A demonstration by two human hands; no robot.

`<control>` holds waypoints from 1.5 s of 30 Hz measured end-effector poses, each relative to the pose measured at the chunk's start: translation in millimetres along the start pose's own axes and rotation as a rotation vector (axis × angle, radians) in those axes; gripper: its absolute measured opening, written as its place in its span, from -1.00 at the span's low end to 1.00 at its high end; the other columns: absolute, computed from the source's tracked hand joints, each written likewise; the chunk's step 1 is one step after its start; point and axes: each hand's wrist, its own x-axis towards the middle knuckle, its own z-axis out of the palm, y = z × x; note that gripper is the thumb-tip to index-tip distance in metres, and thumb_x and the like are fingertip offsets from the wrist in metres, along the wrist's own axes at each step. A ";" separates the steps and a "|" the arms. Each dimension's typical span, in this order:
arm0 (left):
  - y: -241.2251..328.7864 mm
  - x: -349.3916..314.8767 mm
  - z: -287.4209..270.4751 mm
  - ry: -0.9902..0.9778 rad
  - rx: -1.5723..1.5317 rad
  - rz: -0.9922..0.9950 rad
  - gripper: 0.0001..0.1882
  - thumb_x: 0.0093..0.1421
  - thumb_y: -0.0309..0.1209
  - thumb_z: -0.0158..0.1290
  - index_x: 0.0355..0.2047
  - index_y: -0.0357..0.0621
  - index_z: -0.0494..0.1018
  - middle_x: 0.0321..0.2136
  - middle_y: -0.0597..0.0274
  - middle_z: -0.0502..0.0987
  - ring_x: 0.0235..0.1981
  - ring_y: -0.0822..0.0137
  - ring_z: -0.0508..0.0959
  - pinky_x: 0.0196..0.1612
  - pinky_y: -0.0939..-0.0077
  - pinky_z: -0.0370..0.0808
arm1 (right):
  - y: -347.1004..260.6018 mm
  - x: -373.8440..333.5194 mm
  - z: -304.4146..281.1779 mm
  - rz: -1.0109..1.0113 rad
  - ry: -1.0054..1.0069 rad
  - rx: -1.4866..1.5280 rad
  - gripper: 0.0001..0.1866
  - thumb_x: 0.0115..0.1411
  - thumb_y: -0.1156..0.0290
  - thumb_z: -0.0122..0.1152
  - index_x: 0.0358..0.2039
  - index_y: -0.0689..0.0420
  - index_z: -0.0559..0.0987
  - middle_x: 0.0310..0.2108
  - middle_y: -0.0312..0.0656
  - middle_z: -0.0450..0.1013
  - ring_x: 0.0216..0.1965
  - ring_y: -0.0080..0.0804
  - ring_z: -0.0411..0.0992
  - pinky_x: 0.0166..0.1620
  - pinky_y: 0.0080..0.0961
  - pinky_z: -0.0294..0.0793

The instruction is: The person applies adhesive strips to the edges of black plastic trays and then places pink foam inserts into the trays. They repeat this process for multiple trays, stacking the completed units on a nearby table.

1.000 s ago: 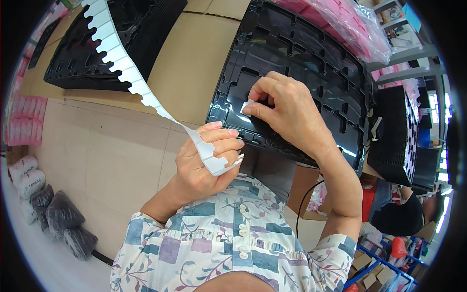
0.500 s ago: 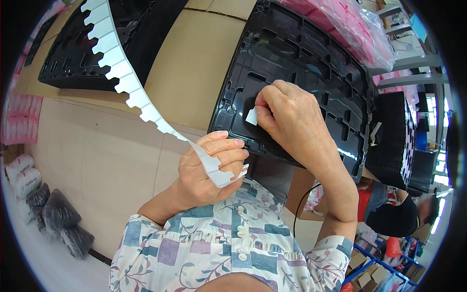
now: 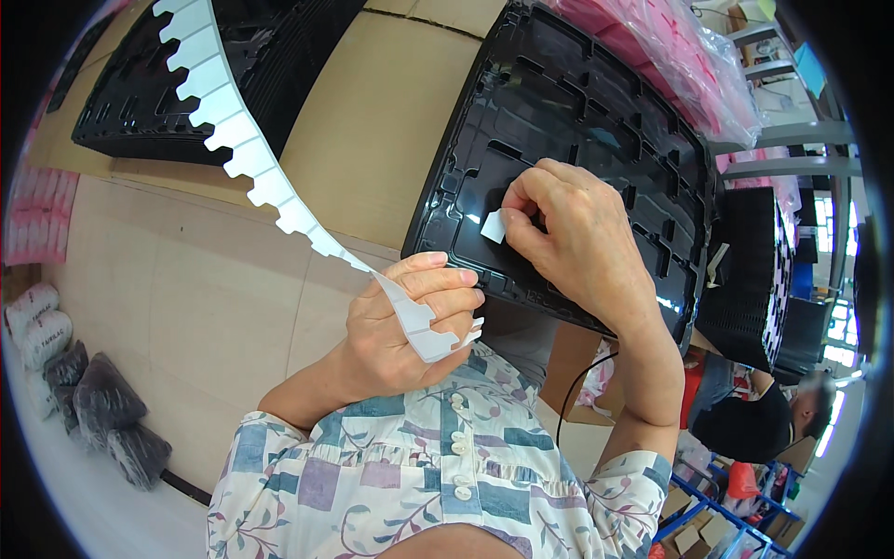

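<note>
I seem to be setting a white label (image 3: 493, 226) on a black plastic tray (image 3: 512, 102).
My right hand (image 3: 577, 233) is pinching it thumb-to-finger at the near-left pocket; my left hand (image 3: 396, 340) is holding the white label strip (image 3: 244, 140) by the tray's corner. Placement, I judge, is calling for squared edges, then even pressure.

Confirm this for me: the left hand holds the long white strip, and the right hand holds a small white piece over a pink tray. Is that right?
Not quite: the tray is black, not pink, as the head view shows. The left hand does hold the long white strip, and the right hand a small white piece over it.
</note>
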 end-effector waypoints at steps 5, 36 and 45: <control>-0.1 6.0 -1.7 -0.001 -0.013 0.021 -0.84 -0.07 -0.57 0.25 -0.47 -0.14 0.50 -0.30 0.20 0.63 -0.12 0.20 0.63 0.06 0.19 0.56 | -18.0 -3.3 9.6 -0.320 0.025 -0.394 -0.89 -0.12 0.48 0.23 -0.64 0.18 0.47 -0.55 -0.19 0.37 -0.40 -0.25 0.43 -0.28 -0.35 0.41; -10.2 3.1 -1.1 -0.001 -0.026 0.007 -0.81 -0.05 -0.57 0.26 -0.40 -0.07 0.52 -0.27 0.28 0.64 -0.08 0.21 0.61 0.07 0.15 0.53 | 13.4 4.8 7.8 -0.371 0.065 -0.061 -0.87 -0.05 0.51 0.27 -0.50 0.15 0.47 -0.51 -0.15 0.41 -0.48 -0.18 0.48 -0.43 -0.33 0.49; -12.3 5.5 -2.9 0.002 -0.038 0.006 -0.81 -0.04 -0.56 0.26 -0.40 -0.05 0.52 -0.27 0.27 0.64 -0.08 0.22 0.61 0.08 0.16 0.53 | 14.4 4.6 -12.5 0.031 -0.004 0.106 -0.85 0.06 0.39 0.30 -0.44 0.19 0.54 -0.39 -0.14 0.50 -0.39 -0.12 0.51 -0.30 -0.28 0.50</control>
